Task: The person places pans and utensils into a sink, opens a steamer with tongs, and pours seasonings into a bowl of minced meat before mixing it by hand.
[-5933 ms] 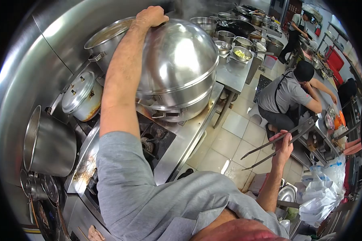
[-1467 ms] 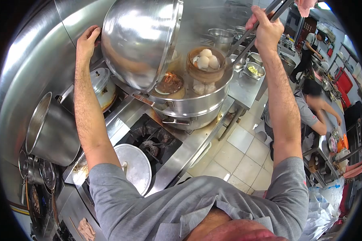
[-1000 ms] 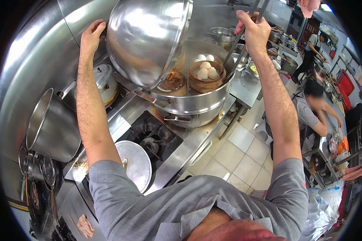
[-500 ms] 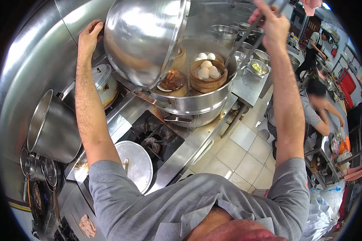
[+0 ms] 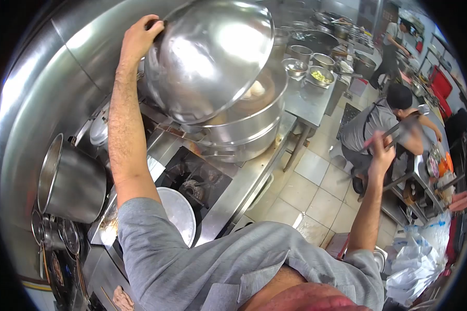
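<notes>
Silver domed metal lid (image 5: pixel 207 57) slants over the round steel steamer (image 5: pixel 238 126), just right of the left hand (image 5: pixel 136 41) gripping it; right hand (image 5: pixel 383 153) clasps dark tongs (image 5: pixel 393 132).

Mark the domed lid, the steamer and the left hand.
Domed lid (image 5: pixel 213 57): head view, middle of its shiny outer surface.
Steamer (image 5: pixel 248 133): head view, outer steel wall below the rim.
Left hand (image 5: pixel 138 40): head view, back of the hand.

I see bright silver on the domed lid (image 5: pixel 213 57) and the steamer (image 5: pixel 244 139) at upper centre, and blurred dark tongs (image 5: pixel 394 129) at right. My view gives black on the burner (image 5: pixel 194 189), plain grey on the shirt (image 5: pixel 207 259), a cream grid of floor tiles (image 5: pixel 280 211), and white bags (image 5: pixel 417 269) at lower right.
</notes>
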Motion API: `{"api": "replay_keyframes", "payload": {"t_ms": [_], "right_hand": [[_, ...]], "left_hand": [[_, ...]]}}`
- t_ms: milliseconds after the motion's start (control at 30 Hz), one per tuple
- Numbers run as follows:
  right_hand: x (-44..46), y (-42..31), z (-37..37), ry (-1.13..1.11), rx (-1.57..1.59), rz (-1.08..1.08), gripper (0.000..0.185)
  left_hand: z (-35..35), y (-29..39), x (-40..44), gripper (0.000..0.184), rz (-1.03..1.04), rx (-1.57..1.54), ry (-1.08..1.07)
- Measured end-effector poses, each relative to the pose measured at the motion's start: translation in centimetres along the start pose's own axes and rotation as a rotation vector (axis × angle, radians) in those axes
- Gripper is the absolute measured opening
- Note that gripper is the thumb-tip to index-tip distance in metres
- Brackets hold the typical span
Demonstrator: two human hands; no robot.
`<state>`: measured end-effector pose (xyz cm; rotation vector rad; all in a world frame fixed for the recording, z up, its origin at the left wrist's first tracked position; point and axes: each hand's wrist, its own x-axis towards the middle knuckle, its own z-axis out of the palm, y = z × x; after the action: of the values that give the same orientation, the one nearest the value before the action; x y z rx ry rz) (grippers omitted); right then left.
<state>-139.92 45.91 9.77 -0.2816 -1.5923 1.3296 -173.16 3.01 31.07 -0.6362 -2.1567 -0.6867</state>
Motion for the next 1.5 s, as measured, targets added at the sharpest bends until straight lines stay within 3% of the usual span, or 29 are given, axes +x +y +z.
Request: {"api": "replay_keyframes", "payload": {"t_ms": [133, 233, 433, 500, 533, 633, 733, 767, 800, 833, 867, 900, 933, 1000, 1100, 1167, 1200, 1267, 1400, 1500], "right_hand": [[-7.5, 9.3, -9.5, 0.068, -0.195, 0.179, 0.018], [-13.4, 6.9, -14.3, 0.190, -0.407, 0.314, 0.026], [-22.7, 1.1, -23.4, 0.589, -0.360, 0.413, 0.034], [-25.2, -1.2, -25.0, 0.735, -0.361, 0.370, 0.034], [-25.9, -3.0, -25.4, 0.752, -0.438, 0.324, 0.033], [-28.6, -5.0, -27.3, 0.862, -0.525, 0.326, 0.030], [-29.9, -10.5, -26.4, 0.894, -0.582, 0.299, 0.026], [-31.1, -11.1, -26.8, 0.952, -0.562, 0.343, 0.031], [-32.4, -12.5, -26.7, 1.001, -0.500, 0.302, 0.034], [-33.4, -13.6, -26.3, 1.040, -0.434, 0.256, 0.037], [-35.1, -14.2, -26.6, 1.130, -0.409, 0.276, 0.038], [-37.2, -15.1, -26.8, 1.216, -0.390, 0.292, 0.040], [-38.6, -16.9, -26.0, 1.294, -0.385, 0.328, 0.040], [-41.5, -19.6, -25.6, 1.371, -0.346, 0.385, 0.042], [-45.1, -23.2, -27.3, 1.393, -0.194, 0.387, 0.044], [-46.1, -25.5, -28.3, 1.377, -0.114, 0.374, 0.045], [-46.6, -26.1, -29.0, 1.373, -0.074, 0.360, 0.045], [-47.2, -27.7, -30.8, 1.356, -0.042, 0.327, 0.043], [-48.1, -29.6, -34.5, 1.276, -0.029, 0.344, 0.041], [-48.7, -29.9, -36.2, 1.230, -0.002, 0.291, 0.045]], "left_hand": [[5.6, 3.6, 1.0, 0.043, 0.164, 0.118, -0.149], [10.4, 5.0, 2.1, 0.045, 0.288, 0.220, -0.313], [16.5, 0.2, 6.0, 0.046, 0.341, 0.307, -0.504], [16.4, 0.2, 6.9, 0.054, 0.186, 0.209, -0.652], [14.2, 4.1, 4.6, 0.058, 0.115, 0.084, -0.569], [12.4, 14.4, -3.5, 0.053, 0.240, -0.091, 0.052], [14.2, 26.1, -14.6, 0.038, 0.285, -1.066, -0.413], [13.9, 29.3, -18.8, 0.039, 0.524, -1.113, -0.595], [15.7, 30.9, -21.4, 0.042, 0.634, -1.005, -0.958], [14.9, 33.3, -25.0, 0.043, 0.455, -0.946, -1.356], [21.1, 32.7, -29.0, 0.050, 0.839, -0.860, -1.288], [23.0, 33.2, -32.6, 0.053, 0.827, -0.650, -1.501], [26.1, 32.9, -36.8, 0.055, 0.942, -0.601, -1.563], [26.6, 32.5, -43.2, 0.056, 0.905, -0.759, -1.831], [32.1, 29.1, -53.6, 0.058, 0.940, -0.892, -1.946], [31.2, 28.1, -57.0, 0.059, 0.702, -0.619, -2.204], [31.3, 26.3, -58.1, 0.059, 0.706, -0.602, -2.214], [31.7, 25.2, -60.5, 0.059, 0.458, -0.428, -2.361], [33.1, 20.0, -62.8, 0.048, 0.157, -0.308, -2.376], [32.5, 17.6, -63.4, 0.043, 0.049, -0.211, -2.305]]}}
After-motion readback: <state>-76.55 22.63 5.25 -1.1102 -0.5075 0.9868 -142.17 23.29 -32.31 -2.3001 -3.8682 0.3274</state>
